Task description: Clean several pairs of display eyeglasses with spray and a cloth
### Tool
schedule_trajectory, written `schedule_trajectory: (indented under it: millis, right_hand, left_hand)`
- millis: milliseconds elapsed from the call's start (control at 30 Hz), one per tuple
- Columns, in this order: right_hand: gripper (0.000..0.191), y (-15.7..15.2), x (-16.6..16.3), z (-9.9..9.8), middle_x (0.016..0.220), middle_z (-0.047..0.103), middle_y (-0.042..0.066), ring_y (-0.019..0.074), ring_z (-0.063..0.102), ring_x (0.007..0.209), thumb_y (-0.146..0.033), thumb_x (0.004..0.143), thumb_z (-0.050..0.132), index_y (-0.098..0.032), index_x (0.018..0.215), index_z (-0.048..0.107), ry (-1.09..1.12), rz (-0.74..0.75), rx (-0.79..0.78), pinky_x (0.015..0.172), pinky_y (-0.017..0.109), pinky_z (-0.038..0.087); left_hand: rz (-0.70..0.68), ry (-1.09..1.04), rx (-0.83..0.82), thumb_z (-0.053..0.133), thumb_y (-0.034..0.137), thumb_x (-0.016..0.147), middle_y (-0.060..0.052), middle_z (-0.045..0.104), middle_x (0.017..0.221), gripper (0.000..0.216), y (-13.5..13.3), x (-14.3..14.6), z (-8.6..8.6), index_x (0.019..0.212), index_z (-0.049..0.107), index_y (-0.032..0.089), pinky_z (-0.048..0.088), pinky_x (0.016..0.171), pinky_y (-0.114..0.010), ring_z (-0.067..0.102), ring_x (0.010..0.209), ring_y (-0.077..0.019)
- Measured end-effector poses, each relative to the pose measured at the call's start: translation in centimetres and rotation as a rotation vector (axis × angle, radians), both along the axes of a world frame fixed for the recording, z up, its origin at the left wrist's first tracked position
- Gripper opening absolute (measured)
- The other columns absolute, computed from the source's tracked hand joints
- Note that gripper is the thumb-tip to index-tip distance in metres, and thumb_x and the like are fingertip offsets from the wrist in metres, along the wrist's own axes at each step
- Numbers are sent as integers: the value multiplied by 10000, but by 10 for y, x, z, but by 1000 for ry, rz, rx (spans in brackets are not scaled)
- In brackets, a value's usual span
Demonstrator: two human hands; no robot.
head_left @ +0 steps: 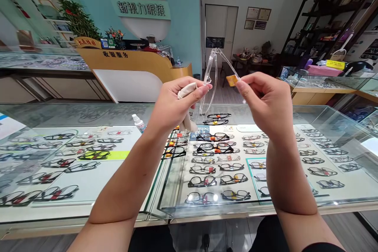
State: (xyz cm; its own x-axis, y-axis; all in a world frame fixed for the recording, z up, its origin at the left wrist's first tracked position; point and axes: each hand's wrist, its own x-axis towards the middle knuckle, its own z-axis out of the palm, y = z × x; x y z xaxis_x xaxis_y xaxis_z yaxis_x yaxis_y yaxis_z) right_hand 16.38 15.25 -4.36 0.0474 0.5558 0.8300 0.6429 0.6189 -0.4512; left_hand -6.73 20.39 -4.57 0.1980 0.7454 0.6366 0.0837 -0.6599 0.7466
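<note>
Clear-framed eyeglasses (215, 76) are held up above the glass display counter, between my two hands. My left hand (180, 102) pinches the frame near the nose bridge. A pale cloth (188, 120) is also tucked in that hand and hangs below the palm. With thumb and forefinger, my right hand (264, 100) grips the end of one temple arm. An orange-yellow tag (232, 80) hangs at that arm beside my right fingertips. Below, several dark-framed glasses (214, 148) rest on the counter top.
Inside the glass counter (177, 212) lie many rows of eyeglasses. A white spray bottle (138, 123) stands left of my left forearm. Beyond are a wooden cashier desk (130, 61), another display case (321, 78) at right and dark shelves (325, 15).
</note>
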Motion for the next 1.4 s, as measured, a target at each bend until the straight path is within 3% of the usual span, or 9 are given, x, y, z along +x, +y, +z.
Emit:
schedule_trajectory:
  millis: [200,367,467,600,700,1167,1400]
  right_hand:
    - [426,2,8,-3,750,627,36,205,595,736,-599,1136,572,-240,1139,802,74,-187,86,652,358,398]
    - [415,-1,-1,0,769,631,46,239,611,743,-591,1138,537,-264,1227,776,70,-273,141,691,398,451]
    - [358,-6,-11,-1,786,656,54,231,594,711,-491,1150,516,-260,1226,779,12,-209,105,713,411,466]
    - [311,-6,-21,-3,813,731,36,200,638,753,-385,1122,567,-288,1293,808,-225,-63,6,721,347,442]
    - [344,-2,-25,-4,798,750,19,183,639,756,-349,1109,575,-293,1354,810,-320,-76,-37,699,315,398]
    - [347,3,-15,-3,709,714,20,195,621,672,-371,1088,594,-266,1310,840,-295,-161,-87,690,319,385]
    - [307,7,-7,-4,717,744,46,217,640,682,-397,1087,613,-263,1125,887,-320,-225,-158,691,333,390]
  left_hand:
    - [8,84,36,924,614,861,-13,684,706,355,3,-2,-3,851,851,267,393,526,-314,500,588,-142]
    - [10,64,25,937,622,843,-19,694,716,357,5,0,-5,841,852,275,375,582,-344,514,619,-163]
    - [29,-29,6,988,595,797,11,617,658,347,5,2,-6,807,836,283,351,565,-341,460,589,-142]
    - [44,-23,9,980,636,800,8,625,660,388,2,4,-6,808,830,279,390,537,-334,505,604,-144]
    - [56,2,25,952,699,806,9,621,651,445,1,4,-6,825,827,272,409,526,-330,543,617,-150]
    - [164,-45,67,931,673,842,-6,672,695,392,4,3,-6,857,838,292,427,567,-369,571,634,-179]
    - [222,-67,92,858,665,926,-10,700,732,345,5,0,-6,926,826,322,423,573,-372,608,673,-193]
